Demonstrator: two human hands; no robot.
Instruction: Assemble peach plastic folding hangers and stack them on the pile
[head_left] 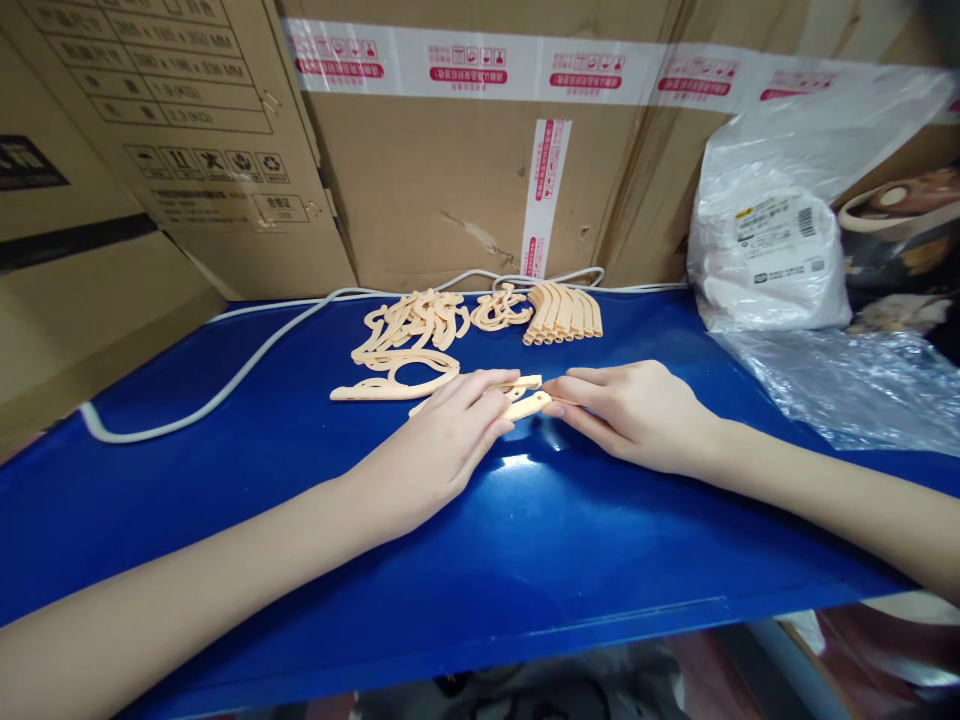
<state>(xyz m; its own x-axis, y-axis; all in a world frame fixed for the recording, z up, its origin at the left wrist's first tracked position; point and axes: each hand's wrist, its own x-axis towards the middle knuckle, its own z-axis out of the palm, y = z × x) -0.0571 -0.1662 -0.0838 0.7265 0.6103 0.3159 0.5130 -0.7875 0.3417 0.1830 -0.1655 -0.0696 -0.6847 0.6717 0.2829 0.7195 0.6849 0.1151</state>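
Brown cardboard [420, 180] crossed by white tape with red print [465, 65] stands along the back of a glossy blue counter [510, 560], and a printed carton [172, 110] leans in at the left. In the middle of the counter are the peach pieces [531, 405] in hand: slim, smooth, slightly curved plastic strips, one showing a small round hole near its blunt end. The left hand [457, 430] is closed over their length, hiding much of them; the right hand [634, 410] pinches at their right end with thumb and fingers, so the two are nearly touching.

Just beyond the left hand lies a flat part with a rounded opening [375, 388], below a tangled heap of curved parts [424, 318]. Right of that come a smaller heap of hooks [499, 308] and a neat stack of bent pieces [564, 315], their ends facing forward.

Behind these a white cable [277, 355] snakes along the back edge and down the left. A white plastic bag [772, 260] and clear film [862, 390] border the right. Blue surface stretches from the hands to the front edge, and left past the forearm.
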